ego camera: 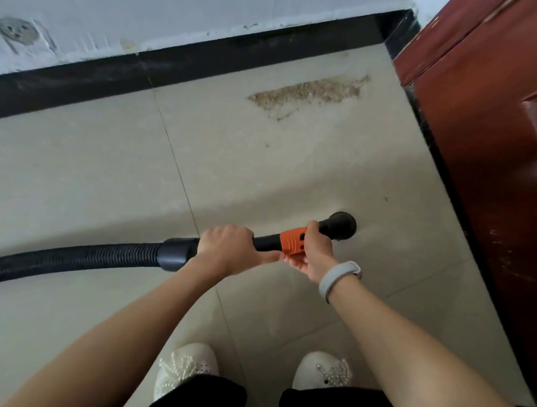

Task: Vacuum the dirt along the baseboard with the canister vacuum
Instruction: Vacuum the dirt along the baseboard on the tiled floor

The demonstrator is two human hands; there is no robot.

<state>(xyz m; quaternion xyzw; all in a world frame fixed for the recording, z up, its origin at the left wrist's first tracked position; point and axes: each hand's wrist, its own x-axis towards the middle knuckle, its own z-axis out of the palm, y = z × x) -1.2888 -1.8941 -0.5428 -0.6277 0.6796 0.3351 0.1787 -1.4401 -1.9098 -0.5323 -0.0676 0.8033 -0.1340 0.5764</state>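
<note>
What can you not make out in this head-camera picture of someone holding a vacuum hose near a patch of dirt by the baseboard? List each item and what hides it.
- Canister: the hose runs off the left edge of the head view.
- Nozzle opening: it faces away, so its shape is unclear.
- Controls on the orange collar: partly covered by the right hand.
- Tube under the left hand: hidden by its fingers.
- Fine dirt grains: too small.

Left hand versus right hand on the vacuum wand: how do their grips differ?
The left hand wraps over the black plastic wand knuckles-up, beside the ribbed hose cuff. The right hand grips the orange collar palm-up, nearer the nozzle, and wears a grey wristband. Both hold the same wand.
</note>
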